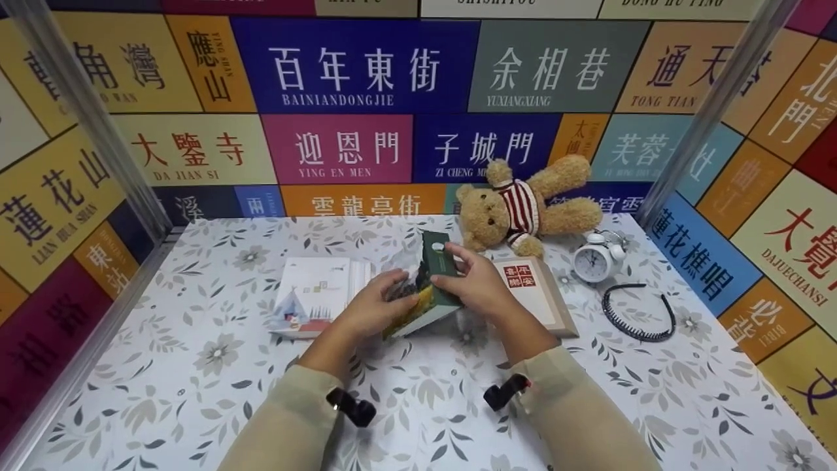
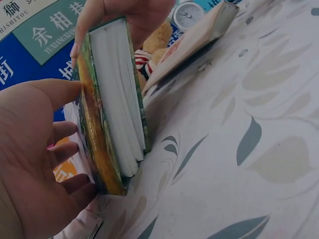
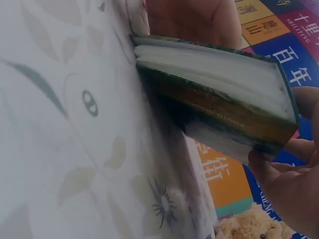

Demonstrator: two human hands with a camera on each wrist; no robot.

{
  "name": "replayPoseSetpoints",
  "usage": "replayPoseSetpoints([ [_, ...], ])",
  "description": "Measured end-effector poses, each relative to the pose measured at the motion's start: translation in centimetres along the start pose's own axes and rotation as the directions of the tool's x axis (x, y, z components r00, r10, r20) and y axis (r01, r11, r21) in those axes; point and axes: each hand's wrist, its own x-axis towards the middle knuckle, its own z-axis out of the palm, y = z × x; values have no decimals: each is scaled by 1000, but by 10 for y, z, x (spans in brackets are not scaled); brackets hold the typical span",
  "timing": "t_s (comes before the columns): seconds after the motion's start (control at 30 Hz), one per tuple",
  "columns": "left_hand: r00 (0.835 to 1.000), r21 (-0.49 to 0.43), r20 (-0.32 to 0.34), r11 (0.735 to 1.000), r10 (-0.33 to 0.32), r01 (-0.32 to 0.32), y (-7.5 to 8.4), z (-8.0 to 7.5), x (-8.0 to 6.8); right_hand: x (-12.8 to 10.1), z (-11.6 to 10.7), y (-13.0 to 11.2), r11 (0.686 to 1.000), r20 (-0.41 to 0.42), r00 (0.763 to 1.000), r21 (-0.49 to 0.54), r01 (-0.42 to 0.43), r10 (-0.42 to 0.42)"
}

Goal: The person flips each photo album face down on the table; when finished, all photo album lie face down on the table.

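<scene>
Both sleeves low in frame; left hand point(image 1: 376, 307) and right hand point(image 1: 474, 281) each grip the green book point(image 1: 428, 284), tilted on its lower corner mid-table point(image 1: 196, 392). Risk: that corner sliding on the cloth, book toppling flat.

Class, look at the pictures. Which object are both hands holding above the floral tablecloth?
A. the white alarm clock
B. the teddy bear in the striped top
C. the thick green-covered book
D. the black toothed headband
C: the left hand and the right hand both grip the thick green-covered book, propped up on the floral tablecloth; the other things lie untouched.
</scene>
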Motion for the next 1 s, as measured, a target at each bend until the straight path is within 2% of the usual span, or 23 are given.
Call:
replayPoseSetpoints([
  [0.07, 1000, 80, 20, 997, 12, -13, -1, 0, 0, 2, -2, 3, 998, -16, 1000, -61, -11, 10],
  [0.17, 999, 141, 37, 990, 12, -17, -2, 0, 0, 5, -3, 10, 994, -19, 999, -101, -47, 46],
  [0.37, 999, 200, 40, 980, 16, -24, -6, -1, 0, 8, -3, 20, 978, 6, 986, -132, -162, 164],
  [0.6, 998, 301, 45, 952, 47, -59, -8, -2, 1, 9, -1, 25, 972, 22, 978, -120, -202, 206],
  [0.67, 997, 313, 49, 947, 55, -67, -7, -3, 1, 9, -1, 25, 970, 32, 975, -117, -215, 220],
  [0.87, 996, 327, 54, 942, 65, -79, -7, -2, 2, 9, -3, 25, 955, 45, 972, -201, -216, 229],
  [1.0, 996, 342, 57, 937, 62, -78, -7, -2, 2, 9, -2, 25, 955, 52, 970, -195, -223, 237],
])
